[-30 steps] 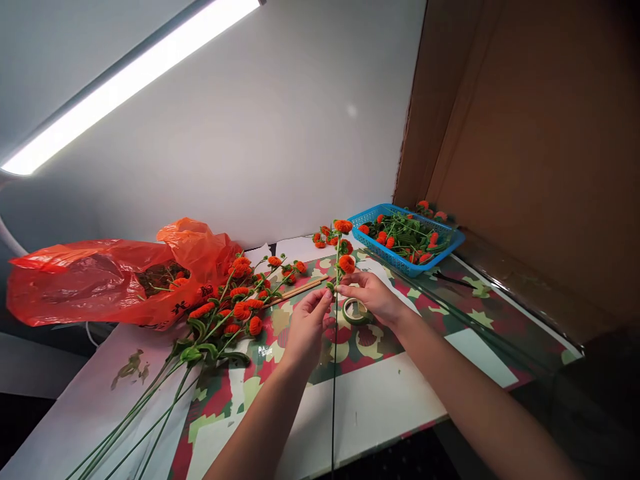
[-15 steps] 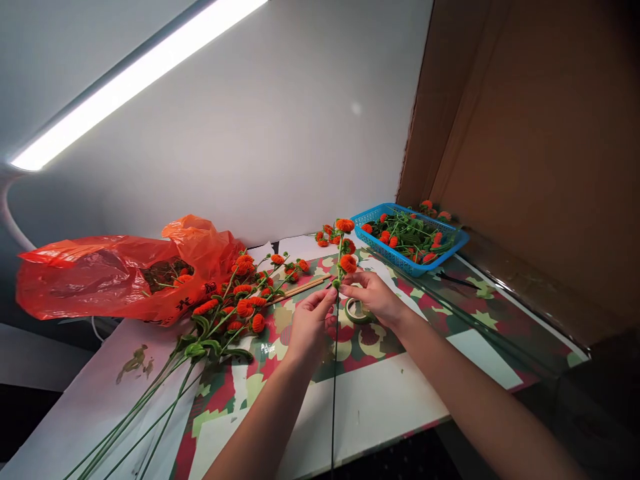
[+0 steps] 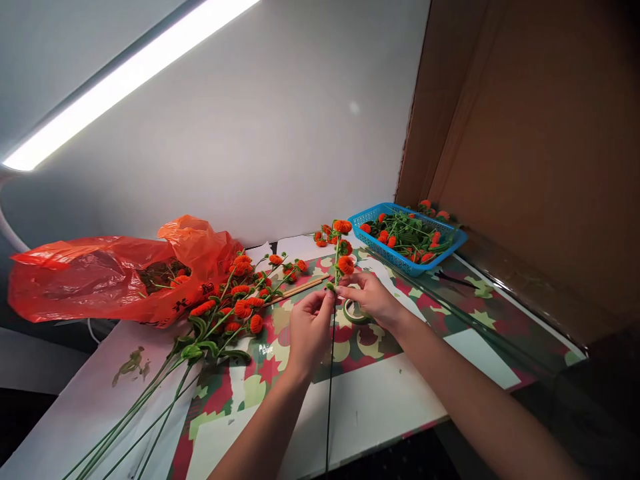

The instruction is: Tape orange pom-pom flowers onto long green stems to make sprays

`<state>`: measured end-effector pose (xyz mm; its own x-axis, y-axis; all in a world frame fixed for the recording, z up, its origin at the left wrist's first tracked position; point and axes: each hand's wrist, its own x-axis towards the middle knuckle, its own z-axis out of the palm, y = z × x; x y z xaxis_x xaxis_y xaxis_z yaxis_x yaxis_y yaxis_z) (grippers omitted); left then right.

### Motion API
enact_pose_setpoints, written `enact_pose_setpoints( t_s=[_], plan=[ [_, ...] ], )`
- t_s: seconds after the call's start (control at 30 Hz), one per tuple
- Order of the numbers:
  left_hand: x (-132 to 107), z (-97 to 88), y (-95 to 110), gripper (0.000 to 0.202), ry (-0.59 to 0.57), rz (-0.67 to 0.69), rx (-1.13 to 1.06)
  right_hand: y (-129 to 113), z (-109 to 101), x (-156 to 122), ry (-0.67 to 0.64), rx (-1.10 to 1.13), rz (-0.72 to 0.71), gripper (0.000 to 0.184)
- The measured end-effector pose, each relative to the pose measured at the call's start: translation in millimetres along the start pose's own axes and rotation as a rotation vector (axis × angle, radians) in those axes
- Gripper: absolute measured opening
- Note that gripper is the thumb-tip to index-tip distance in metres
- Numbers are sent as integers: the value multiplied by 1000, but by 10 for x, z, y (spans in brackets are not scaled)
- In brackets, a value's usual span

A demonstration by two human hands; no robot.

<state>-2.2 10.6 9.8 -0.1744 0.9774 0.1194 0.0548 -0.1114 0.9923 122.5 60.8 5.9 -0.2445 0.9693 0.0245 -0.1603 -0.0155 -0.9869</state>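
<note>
My left fingers [image 3: 325, 305] and right fingers [image 3: 354, 292] both pinch the flower stem [image 3: 331, 380] — nearly upright, orange blooms [image 3: 345, 265] just above them, its long bare length dropping below.

The one view comes from a camera on the person's head, looking forward and down along both forearms [image 3: 465, 380], which rise from the lower edge to the left hand [image 3: 310, 327] and right hand [image 3: 374, 298] near mid-frame. It faces across the surface [image 3: 390, 403] from its near side, near the hands, yet wide enough to include the pale wall [image 3: 260, 140] ahead, the lamp [image 3: 135, 83] at upper left and the brown cardboard [image 3: 545, 147] on the right.
</note>
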Motion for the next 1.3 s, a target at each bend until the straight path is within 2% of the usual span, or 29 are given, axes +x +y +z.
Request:
enact_pose_setpoints(
  t_s=[0.2,0.37,0.53,0.67,0.77,0.87,0.97,1.03,1.17,1.3],
  plan=[
    [36,-56,3,31,3,64,91,22,-9,8,-22,11,3,21],
    [81,-81,-18,35,-107,55,44,-1,2,3,-29,44,12,25],
    [88,-79,-34,34,-139,63,52,4,-2,7,-26,67,36,26],
    [101,-87,-42,33,-180,24,13,22,-11,9,-18,56,26,23],
    [103,-82,-35,37,-205,-106,-81,21,-9,6,-9,49,13,22],
    [80,-47,-30,37,-124,-221,-206,11,6,3,-6,78,17,24],
    [43,4,-42,33,36,-178,-260,11,23,1,-8,90,8,25],
    [22,28,-54,33,95,-131,-244,17,30,1,-1,85,-2,24],
    [0,36,-70,31,132,-77,-196,33,31,5,-2,75,-4,22],
    [-17,36,-57,28,117,-43,-152,36,27,9,-4,71,-13,21]
  ],
)
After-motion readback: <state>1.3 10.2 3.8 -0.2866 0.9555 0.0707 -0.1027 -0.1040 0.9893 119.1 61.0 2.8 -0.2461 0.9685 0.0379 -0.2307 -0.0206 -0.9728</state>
